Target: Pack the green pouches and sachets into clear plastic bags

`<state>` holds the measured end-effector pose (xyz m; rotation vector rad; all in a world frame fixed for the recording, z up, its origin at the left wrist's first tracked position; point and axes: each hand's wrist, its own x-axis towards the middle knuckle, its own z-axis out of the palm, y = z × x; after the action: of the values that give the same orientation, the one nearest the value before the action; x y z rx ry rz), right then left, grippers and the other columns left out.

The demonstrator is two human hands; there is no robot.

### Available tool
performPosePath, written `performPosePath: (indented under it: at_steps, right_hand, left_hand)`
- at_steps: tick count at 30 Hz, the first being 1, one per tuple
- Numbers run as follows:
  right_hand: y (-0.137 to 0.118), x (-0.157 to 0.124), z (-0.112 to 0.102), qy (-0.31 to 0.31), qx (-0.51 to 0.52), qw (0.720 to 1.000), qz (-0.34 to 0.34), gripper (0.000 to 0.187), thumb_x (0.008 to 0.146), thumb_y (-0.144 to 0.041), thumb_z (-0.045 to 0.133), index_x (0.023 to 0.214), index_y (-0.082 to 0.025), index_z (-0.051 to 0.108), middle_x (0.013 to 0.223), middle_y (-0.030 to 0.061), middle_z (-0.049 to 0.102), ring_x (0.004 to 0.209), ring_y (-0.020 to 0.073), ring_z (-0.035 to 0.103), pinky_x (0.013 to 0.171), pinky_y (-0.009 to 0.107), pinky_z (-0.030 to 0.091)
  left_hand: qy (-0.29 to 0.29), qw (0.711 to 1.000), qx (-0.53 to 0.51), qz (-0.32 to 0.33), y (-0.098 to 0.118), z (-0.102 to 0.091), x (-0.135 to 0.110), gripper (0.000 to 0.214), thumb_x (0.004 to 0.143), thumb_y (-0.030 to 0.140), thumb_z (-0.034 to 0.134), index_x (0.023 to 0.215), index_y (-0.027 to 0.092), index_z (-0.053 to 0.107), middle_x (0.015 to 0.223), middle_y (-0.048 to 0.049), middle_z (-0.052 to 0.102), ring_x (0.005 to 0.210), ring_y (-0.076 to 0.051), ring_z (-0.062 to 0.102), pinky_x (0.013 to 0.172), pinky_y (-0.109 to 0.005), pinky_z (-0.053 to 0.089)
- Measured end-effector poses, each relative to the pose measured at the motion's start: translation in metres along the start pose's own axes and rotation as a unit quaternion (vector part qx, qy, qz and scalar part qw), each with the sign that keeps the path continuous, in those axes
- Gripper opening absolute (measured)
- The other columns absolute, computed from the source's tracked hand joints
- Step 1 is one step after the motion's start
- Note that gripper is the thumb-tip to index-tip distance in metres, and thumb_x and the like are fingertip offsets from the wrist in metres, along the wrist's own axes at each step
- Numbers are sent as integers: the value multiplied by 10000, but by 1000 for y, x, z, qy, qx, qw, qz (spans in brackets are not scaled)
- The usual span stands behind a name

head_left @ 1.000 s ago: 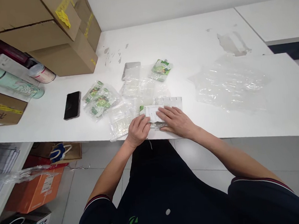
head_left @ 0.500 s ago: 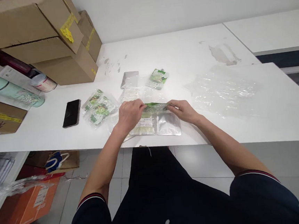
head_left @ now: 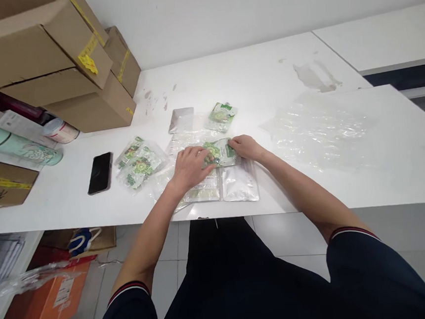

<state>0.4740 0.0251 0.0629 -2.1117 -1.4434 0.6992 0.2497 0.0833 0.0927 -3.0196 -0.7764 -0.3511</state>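
Observation:
A green-and-white food packet (head_left: 219, 153) with pictures of green slices lies between my hands, face up. My left hand (head_left: 191, 166) curls over its left end, the thumb at the lower edge. At its right end my right hand (head_left: 246, 147) pinches the upper corner. Beneath and in front are a clear-wrapped packet with a printed label (head_left: 206, 192) and a silver foil packet (head_left: 240, 183). Several green printed packets (head_left: 142, 165) in clear wrap lie to the left. Farther back are a silver packet (head_left: 181, 120) and another green packet (head_left: 222, 115).
A black phone (head_left: 100, 173) lies at the left, near a mint bottle (head_left: 21, 144) and a tin (head_left: 60, 130). Cardboard boxes (head_left: 92, 100) are stacked behind them. Crumpled clear plastic film (head_left: 321, 130) spreads across the right side of the white table (head_left: 402, 162).
The packet in my hands has tilted from nearly edge-on to face up, showing its printed front. My left hand has gone from a pinch to a looser hold. The view has shifted slightly.

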Motion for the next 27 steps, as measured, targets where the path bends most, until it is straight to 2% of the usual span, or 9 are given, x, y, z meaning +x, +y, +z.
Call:
performPosePath:
  at_steps: [2,6,11,16,18,21,27]
  right_hand:
    - [3,3,2,-2,-14,1000,5,415,948,-374,373,561,-225,396,614,37,531,648,184,500,650,298,329]
    - [8,6,5,7,-5,1000,5,427,949,-429,378,573,-234,429,631,60,569,692,208,537,681,305,360]
    - [12,0,5,21,79,997,-16,459,939,-537,359,602,-230,413,594,21,514,631,174,484,621,289,369]
    - [14,-7,4,33,180,983,-8,460,910,-577,419,628,-214,434,597,-7,485,602,141,442,573,269,354]
    - [14,-8,3,28,227,973,10,451,907,-559,446,623,-208,437,576,-17,467,572,127,425,553,262,343]
    - [12,-10,2,24,265,963,40,446,908,-528,473,605,-205,419,537,-31,431,517,107,386,519,257,315]
    - [9,-7,2,22,218,973,70,440,934,-485,430,585,-218,395,480,-18,437,469,128,422,511,278,353]
  left_hand:
    - [-25,999,11,23,6,2,-8,412,857,493,609,1180,239,584,1284,-106,565,1187,-304,493,979,-458,388]
    - [-26,999,34,34,12,10,-6,494,849,377,635,1298,216,506,1337,-150,521,1254,-348,457,1008,-510,385]
    - [-10,999,47,3,20,21,0,537,871,279,591,1381,205,441,1443,-179,433,1354,-392,364,1029,-550,378]
    - [20,997,66,-25,28,22,-2,536,873,260,591,1387,223,446,1472,-178,403,1389,-419,313,1068,-627,295]
    - [34,996,76,-29,29,22,-2,522,875,255,589,1378,217,456,1448,-187,426,1373,-414,339,1073,-627,286]
    - [57,994,93,-30,28,26,2,473,889,226,557,1355,195,477,1349,-201,509,1288,-383,444,1041,-588,350]
    - [81,994,74,-1,22,42,19,407,907,76,403,1281,169,534,1103,-168,645,1086,-286,601,1020,-538,416]
